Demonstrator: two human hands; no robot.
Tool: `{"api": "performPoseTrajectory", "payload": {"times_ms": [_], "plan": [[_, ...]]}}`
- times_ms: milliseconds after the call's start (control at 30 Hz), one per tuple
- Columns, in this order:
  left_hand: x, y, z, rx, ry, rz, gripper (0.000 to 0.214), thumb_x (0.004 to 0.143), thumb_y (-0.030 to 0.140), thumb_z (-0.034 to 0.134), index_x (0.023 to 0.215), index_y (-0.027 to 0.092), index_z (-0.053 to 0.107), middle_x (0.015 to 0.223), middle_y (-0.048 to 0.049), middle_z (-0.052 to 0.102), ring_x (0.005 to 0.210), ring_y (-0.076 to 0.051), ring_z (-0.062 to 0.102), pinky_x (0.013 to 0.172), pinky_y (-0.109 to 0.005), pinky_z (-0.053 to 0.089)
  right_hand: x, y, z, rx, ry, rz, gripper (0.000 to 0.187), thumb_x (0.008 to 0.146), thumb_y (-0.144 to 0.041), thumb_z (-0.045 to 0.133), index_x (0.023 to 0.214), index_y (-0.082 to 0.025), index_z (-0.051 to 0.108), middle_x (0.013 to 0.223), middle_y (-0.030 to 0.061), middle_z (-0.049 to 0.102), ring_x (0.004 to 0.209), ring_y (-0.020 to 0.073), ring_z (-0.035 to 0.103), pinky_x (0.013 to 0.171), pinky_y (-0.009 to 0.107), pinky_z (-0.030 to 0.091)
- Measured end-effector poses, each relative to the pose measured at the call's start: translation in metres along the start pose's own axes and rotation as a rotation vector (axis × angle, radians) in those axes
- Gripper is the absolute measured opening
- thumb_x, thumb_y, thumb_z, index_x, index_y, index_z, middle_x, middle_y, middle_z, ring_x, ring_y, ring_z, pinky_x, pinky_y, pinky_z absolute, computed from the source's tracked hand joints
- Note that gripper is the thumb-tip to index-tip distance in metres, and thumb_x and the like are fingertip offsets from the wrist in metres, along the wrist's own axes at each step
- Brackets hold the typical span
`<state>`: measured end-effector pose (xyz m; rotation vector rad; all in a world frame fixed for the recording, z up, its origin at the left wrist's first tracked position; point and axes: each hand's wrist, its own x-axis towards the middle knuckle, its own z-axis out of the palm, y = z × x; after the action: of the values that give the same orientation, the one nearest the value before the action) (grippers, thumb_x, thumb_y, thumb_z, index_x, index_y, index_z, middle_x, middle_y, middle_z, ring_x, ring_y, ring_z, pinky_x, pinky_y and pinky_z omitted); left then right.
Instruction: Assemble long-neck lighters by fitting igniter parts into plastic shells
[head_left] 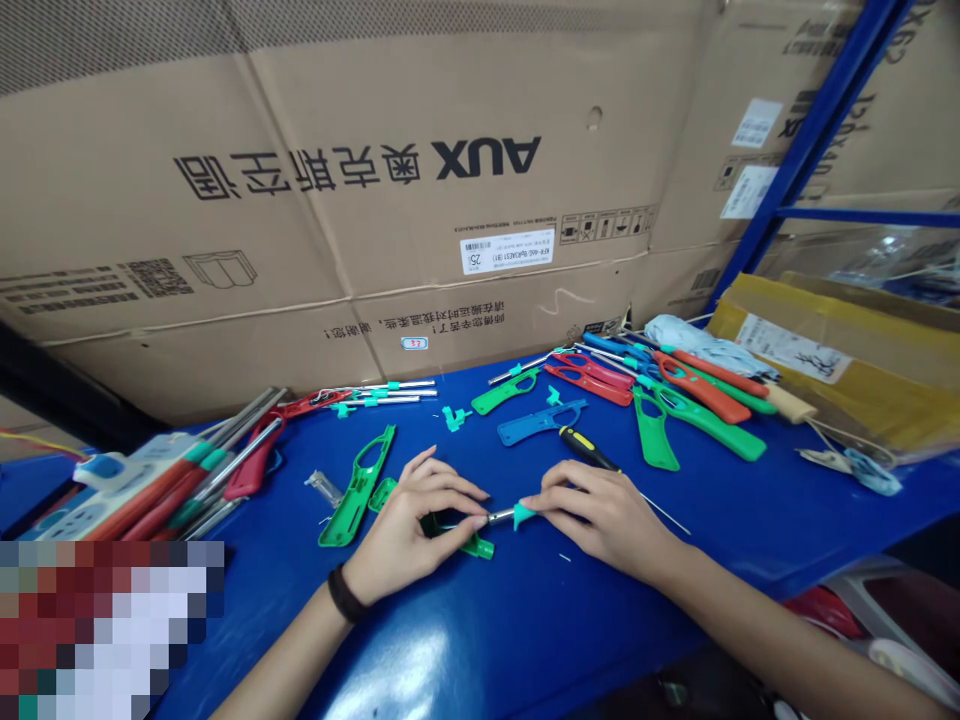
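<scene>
In the middle of the blue table, my left hand (412, 520) pinches one end of a short metal tube (500, 517) between thumb and fingers. My right hand (600, 510) has its fingertips closed on a teal plastic piece (522, 515) at the tube's other end. A green plastic part (480, 547) lies under my left fingers, mostly covered by them. Left of that hand are a long green lighter handle shell (358, 500) and a small clear part (324, 488). Just beyond my right hand rests a black and yellow screwdriver (589, 448), its shaft partly hidden by the hand.
Blue and green handle shells (529, 424) (502, 392) lie behind my hands, near small teal pieces (454, 418). More coloured shells (697, 420) are piled at the right. Metal rods (397, 397) and a power strip (142, 470) are at the left. A large cardboard box (360, 220) stands behind.
</scene>
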<state>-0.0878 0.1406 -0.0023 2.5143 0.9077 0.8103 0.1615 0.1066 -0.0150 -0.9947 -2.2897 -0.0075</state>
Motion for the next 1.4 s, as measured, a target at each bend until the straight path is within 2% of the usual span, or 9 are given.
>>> {"api": "performPoseTrajectory", "payload": {"times_ms": [233,367,533,633,733,833,1100,1400], "plan": [[0.0,0.002,0.003,0.013,-0.003,-0.002,0.004,0.078,0.026,0.066,0.078,0.026,0.07,0.092,0.0008,0.072,0.087,-0.018,0.063,0.107,-0.054,0.023,0.002,0.0,0.001,0.005,0.007,-0.056,0.021,0.093,-0.021,0.046,0.091,-0.023,0.068,0.084,0.0024,0.064,0.073,0.0117,0.059,0.065,0.022,0.046],[0.001,0.002,-0.003,0.025,-0.011,-0.01,0.009,0.08,0.028,0.065,0.088,0.027,0.069,0.095,-0.0001,0.072,0.089,-0.018,0.064,0.108,-0.053,0.022,0.003,-0.001,0.002,-0.002,0.012,-0.032,0.022,0.093,-0.021,0.046,0.089,-0.022,0.068,0.083,0.0029,0.064,0.073,0.0116,0.06,0.065,0.021,0.046],[-0.001,-0.005,-0.025,0.015,-0.175,-0.026,0.039,0.069,0.033,0.074,0.107,0.028,0.065,0.111,-0.0041,0.067,0.102,-0.023,0.061,0.107,-0.052,0.028,0.001,0.0,0.002,0.005,0.002,0.037,0.019,0.092,-0.022,0.048,0.092,-0.023,0.067,0.085,0.0017,0.063,0.074,0.0107,0.06,0.063,0.02,0.044],[-0.002,-0.01,-0.029,0.027,-0.229,-0.022,0.037,0.069,0.033,0.075,0.105,0.029,0.067,0.114,-0.0039,0.066,0.105,-0.023,0.06,0.106,-0.05,0.032,-0.001,0.001,0.001,0.022,-0.025,0.072,0.017,0.091,-0.022,0.05,0.092,-0.024,0.067,0.086,0.0005,0.063,0.073,0.0097,0.061,0.061,0.019,0.043],[-0.002,-0.013,-0.025,-0.021,-0.194,-0.021,0.025,0.076,0.028,0.069,0.101,0.028,0.07,0.109,-0.0039,0.068,0.1,-0.02,0.062,0.095,-0.04,0.046,-0.002,0.001,0.001,0.037,-0.049,0.112,0.016,0.091,-0.024,0.051,0.093,-0.025,0.067,0.087,-0.0001,0.064,0.074,0.0094,0.062,0.06,0.018,0.043],[-0.002,-0.014,-0.018,-0.053,-0.127,-0.033,0.021,0.078,0.027,0.067,0.099,0.027,0.071,0.106,-0.0046,0.068,0.097,-0.02,0.062,0.088,-0.035,0.05,-0.003,0.003,0.002,0.059,-0.073,0.15,0.015,0.09,-0.026,0.053,0.095,-0.025,0.067,0.089,0.0001,0.064,0.072,0.0097,0.062,0.062,0.018,0.045],[-0.003,-0.015,-0.01,-0.07,-0.072,-0.011,0.015,0.08,0.026,0.066,0.094,0.027,0.072,0.106,-0.0049,0.068,0.097,-0.02,0.062,0.087,-0.037,0.05,-0.002,0.003,-0.002,0.159,-0.138,0.196,0.015,0.087,-0.025,0.056,0.098,-0.025,0.066,0.092,0.0006,0.061,0.072,0.0102,0.062,0.069,0.021,0.049],[-0.003,-0.013,-0.008,-0.021,-0.055,-0.015,0.017,0.08,0.026,0.066,0.096,0.026,0.071,0.105,-0.0049,0.07,0.094,-0.02,0.064,0.085,-0.037,0.05,0.001,-0.001,-0.006,0.167,-0.146,0.201,0.017,0.09,-0.028,0.053,0.099,-0.025,0.067,0.093,0.002,0.059,0.072,0.0112,0.061,0.068,0.023,0.05]]}}
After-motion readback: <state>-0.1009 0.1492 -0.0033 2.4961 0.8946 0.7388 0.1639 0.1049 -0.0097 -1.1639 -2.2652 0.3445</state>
